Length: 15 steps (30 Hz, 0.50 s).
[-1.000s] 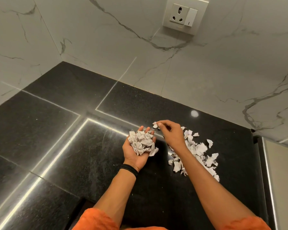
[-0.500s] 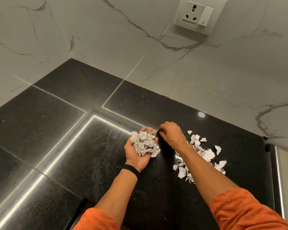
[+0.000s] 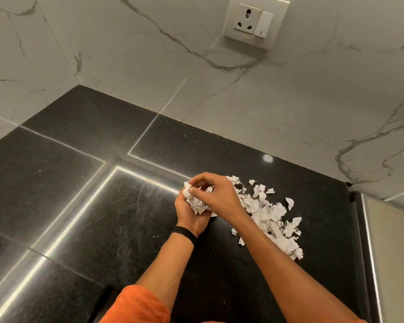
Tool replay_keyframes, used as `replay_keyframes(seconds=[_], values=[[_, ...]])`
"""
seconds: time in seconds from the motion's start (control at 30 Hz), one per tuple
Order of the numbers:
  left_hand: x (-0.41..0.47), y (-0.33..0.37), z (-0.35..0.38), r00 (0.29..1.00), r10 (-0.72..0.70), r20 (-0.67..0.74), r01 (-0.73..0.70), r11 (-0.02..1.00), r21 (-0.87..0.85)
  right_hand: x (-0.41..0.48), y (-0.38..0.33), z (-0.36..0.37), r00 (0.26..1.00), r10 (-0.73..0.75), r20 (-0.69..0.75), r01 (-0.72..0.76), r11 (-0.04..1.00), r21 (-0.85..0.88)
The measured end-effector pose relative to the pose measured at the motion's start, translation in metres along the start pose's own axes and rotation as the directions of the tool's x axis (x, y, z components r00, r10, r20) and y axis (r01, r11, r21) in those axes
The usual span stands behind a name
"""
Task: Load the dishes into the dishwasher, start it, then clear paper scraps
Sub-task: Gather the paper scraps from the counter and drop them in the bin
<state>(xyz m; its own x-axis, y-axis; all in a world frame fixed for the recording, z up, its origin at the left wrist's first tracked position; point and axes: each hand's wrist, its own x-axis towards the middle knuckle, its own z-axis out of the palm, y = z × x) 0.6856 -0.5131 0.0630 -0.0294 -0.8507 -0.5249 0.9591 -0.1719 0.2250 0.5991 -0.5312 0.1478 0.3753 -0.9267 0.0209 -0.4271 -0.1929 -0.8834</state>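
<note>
A wad of scraps (image 3: pixel 197 203), white, crumpled and ragged-edged, is being cupped in the upturned left hand (image 3: pixel 189 216), whose fingers are being curled closely round it. The right hand (image 3: pixel 217 194) is being laid across its top, with bent fingers seemingly pinching the paper, though the contact is partly hidden. Both hands are being held over the middle of the countertop (image 3: pixel 79 206), a polished black speckled stone crossed by bright reflected lines. One band of loose scraps (image 3: pixel 274 214) is lying just right of the hands. Its long axis is running diagonally from near the back edge toward the right edge, and part of it is being covered by the right forearm. The pieces are small, flat or curled, torn to irregular shapes, and too many and too overlapped to be counted. One black wristband (image 3: pixel 184 233) is being worn on the left wrist, and an orange sleeve (image 3: pixel 138 304) is being shown at the bottom. One socket plate (image 3: pixel 254 22) is being carried by the white veined marble wall (image 3: pixel 126 66) behind the back edge.
</note>
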Motion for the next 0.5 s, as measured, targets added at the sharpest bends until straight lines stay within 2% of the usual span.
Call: replay_keyframes(seconds=[0.07, 0.17, 0.27, 0.37, 0.43, 0.5], values=[[0.0, -0.002, -0.001, 1.0, 0.0, 0.013, 0.001, 1.0, -0.012, -0.002, 0.002, 0.006, 1.0, -0.001, 0.003, 0.001, 0.998, -0.066], [0.001, -0.002, -0.002, 1.0, -0.011, 0.018, 0.012, 0.999, -0.032, 0.0, 0.007, -0.001, 1.0, -0.01, 0.004, 0.01, 1.0, -0.021], [0.001, 0.001, -0.002, 1.0, -0.01, 0.003, 0.01, 0.998, -0.067, 0.009, 0.024, -0.028, 0.988, 0.06, -0.143, -0.059, 0.998, 0.012], [0.003, 0.002, -0.004, 1.0, -0.008, -0.016, 0.007, 0.998, -0.057, 0.02, 0.058, -0.058, 0.956, 0.155, -0.25, -0.199, 0.967, -0.158], [0.004, 0.002, -0.004, 1.0, -0.007, -0.03, 0.005, 0.998, -0.055, 0.028, 0.077, -0.072, 0.951, 0.204, -0.233, -0.27, 0.913, -0.306], [0.005, 0.002, -0.003, 0.999, -0.001, -0.044, -0.001, 0.998, -0.058, 0.036, 0.088, -0.077, 0.965, 0.22, -0.146, -0.262, 0.86, -0.437]])
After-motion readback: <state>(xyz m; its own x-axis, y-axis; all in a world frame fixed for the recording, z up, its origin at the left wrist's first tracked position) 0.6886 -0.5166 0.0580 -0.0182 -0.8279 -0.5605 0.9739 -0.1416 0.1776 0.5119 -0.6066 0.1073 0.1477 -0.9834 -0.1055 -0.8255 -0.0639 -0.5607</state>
